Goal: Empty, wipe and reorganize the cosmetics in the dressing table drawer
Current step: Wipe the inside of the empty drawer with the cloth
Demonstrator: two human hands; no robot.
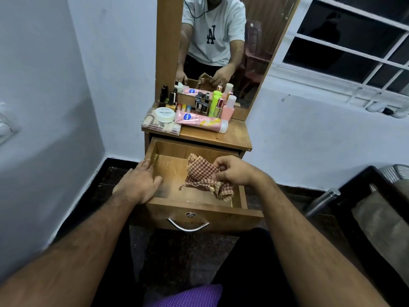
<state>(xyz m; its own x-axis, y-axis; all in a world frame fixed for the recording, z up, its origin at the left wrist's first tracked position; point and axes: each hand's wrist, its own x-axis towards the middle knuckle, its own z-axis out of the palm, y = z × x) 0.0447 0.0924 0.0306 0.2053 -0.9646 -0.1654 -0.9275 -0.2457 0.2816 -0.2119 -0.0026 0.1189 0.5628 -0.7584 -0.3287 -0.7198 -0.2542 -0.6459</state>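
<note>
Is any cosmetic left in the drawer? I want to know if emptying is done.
No, the open drawer holds only the checked cloth gripped by the right hand; the cosmetics stand on the tabletop.

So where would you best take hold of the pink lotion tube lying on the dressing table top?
Grip the pink lotion tube across its middle from above: it lies flat with its white cap pointing right, clear space in front, bottles crowding behind.
</note>
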